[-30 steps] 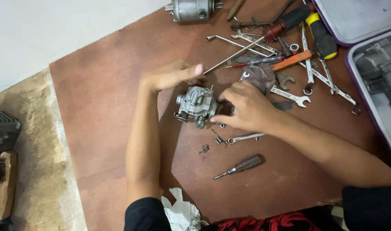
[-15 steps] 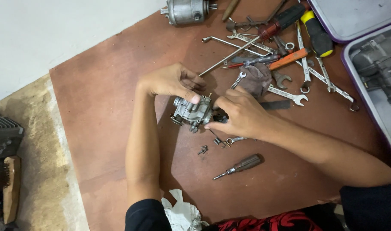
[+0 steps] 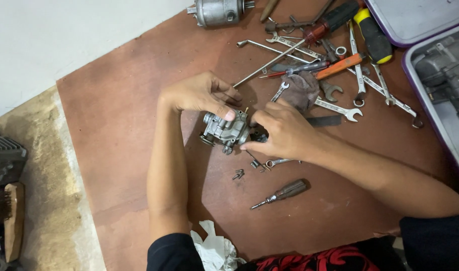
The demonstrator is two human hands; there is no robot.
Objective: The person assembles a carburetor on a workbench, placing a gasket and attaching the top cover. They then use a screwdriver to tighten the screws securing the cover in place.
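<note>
- Got the small grey metal carburetor (image 3: pixel 225 129) at the middle of the frame, sitting on the reddish-brown counter (image 3: pixel 124 125).
- My left hand (image 3: pixel 202 94) comes in from above it, fingers curled over the top, thumb pressed on the body.
- My right hand (image 3: pixel 284 133) is clamped on its right side, fingers closed around that end.
- Couple of loose screws (image 3: pixel 238 174) lie just below it, and a dark-handled screwdriver (image 3: pixel 282 193) a bit lower right.
- Pile of wrenches (image 3: pixel 340 108) and a yellow-handled screwdriver (image 3: pixel 372 35) at upper right.
- Purple-rimmed grey tray (image 3: pixel 443 130) along the right edge, its flat lid (image 3: pixel 415 17) in the top right corner.
- White rag (image 3: pixel 214 248) at bottom centre.
</note>
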